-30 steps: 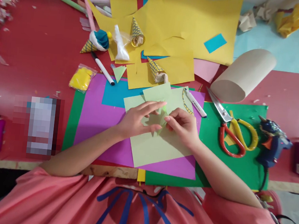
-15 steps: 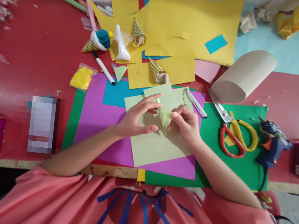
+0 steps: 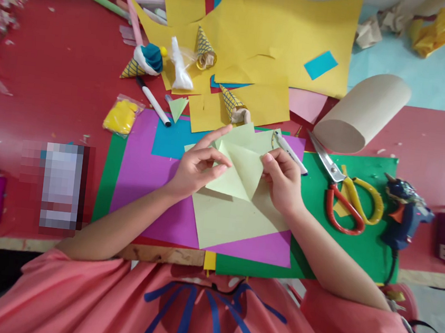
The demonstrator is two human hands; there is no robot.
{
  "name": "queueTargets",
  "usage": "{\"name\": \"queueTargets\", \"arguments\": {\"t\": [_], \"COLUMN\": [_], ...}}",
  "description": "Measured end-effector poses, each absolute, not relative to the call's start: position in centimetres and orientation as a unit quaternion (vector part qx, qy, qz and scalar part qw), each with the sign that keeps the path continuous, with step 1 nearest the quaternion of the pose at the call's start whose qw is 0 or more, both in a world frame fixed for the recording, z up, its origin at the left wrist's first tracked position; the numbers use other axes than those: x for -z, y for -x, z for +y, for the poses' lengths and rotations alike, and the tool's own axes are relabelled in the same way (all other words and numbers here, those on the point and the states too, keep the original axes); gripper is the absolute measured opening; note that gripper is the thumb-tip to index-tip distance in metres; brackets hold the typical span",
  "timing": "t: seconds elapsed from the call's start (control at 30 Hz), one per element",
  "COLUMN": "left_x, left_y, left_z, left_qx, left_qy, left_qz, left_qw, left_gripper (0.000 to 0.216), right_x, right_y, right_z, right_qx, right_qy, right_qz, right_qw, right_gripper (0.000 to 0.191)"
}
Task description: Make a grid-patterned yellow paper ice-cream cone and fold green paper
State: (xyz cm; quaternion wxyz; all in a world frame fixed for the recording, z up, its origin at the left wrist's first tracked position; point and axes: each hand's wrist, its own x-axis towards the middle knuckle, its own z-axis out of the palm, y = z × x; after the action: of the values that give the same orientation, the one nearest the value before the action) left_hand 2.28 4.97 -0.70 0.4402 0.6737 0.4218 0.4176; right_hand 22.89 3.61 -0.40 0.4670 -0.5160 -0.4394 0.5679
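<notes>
A small light green paper (image 3: 242,169) with a diagonal crease is spread between my hands, above a larger pale green sheet (image 3: 232,223). My left hand (image 3: 196,171) pinches its left side with thumb and bent fingers; the index finger sticks out ahead. At the right edge, my right hand (image 3: 282,181) grips the paper between thumb and fingers. A capped white marker (image 3: 291,151) lies just past my right hand. Farther ahead, a patterned paper cone (image 3: 233,103) lies on yellow sheets, near a small folded green piece (image 3: 178,108).
Scissors (image 3: 333,173) with red and yellow handles lie on green sheet (image 3: 373,246) at right. Beyond them are a blue glue gun (image 3: 406,217) and a cardboard tube (image 3: 363,115). On the left are a yellow packet (image 3: 122,115), another marker (image 3: 155,104) and an ice-cream cone craft (image 3: 144,62).
The small green paper was folded narrow and now lies opened out between my hands. My left fingers have closed onto it, and my right hand has shifted slightly right.
</notes>
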Motion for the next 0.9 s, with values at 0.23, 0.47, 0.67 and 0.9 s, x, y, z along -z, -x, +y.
{"name": "queueTargets", "arguments": {"t": [0.23, 0.47, 0.67, 0.9], "left_x": [0.8, 1.1, 1.8, 2.3], "left_y": [-2.7, -2.5, -2.3, -2.2], "left_z": [5.0, 5.1, 5.3, 5.1], "left_qx": [-0.360, -0.387, -0.430, -0.444], "left_qy": [-0.640, -0.601, -0.552, -0.543], "left_qz": [0.423, 0.477, 0.497, 0.486], "left_qw": [0.532, 0.512, 0.512, 0.522], "left_gripper": [0.015, 0.019, 0.019, 0.021], "right_x": [0.7, 0.5, 0.3, 0.5], "right_y": [-23.3, -23.2, -23.7, -23.5], "right_z": [4.2, 3.9, 3.4, 3.7], "right_qx": [-0.522, -0.504, -0.448, -0.521], "right_qy": [0.544, 0.512, 0.432, 0.413], "right_qz": [-0.451, -0.510, -0.705, -0.658], "right_qw": [0.478, 0.473, 0.339, 0.353], "right_gripper": [0.033, 0.021, 0.055, 0.031]}}
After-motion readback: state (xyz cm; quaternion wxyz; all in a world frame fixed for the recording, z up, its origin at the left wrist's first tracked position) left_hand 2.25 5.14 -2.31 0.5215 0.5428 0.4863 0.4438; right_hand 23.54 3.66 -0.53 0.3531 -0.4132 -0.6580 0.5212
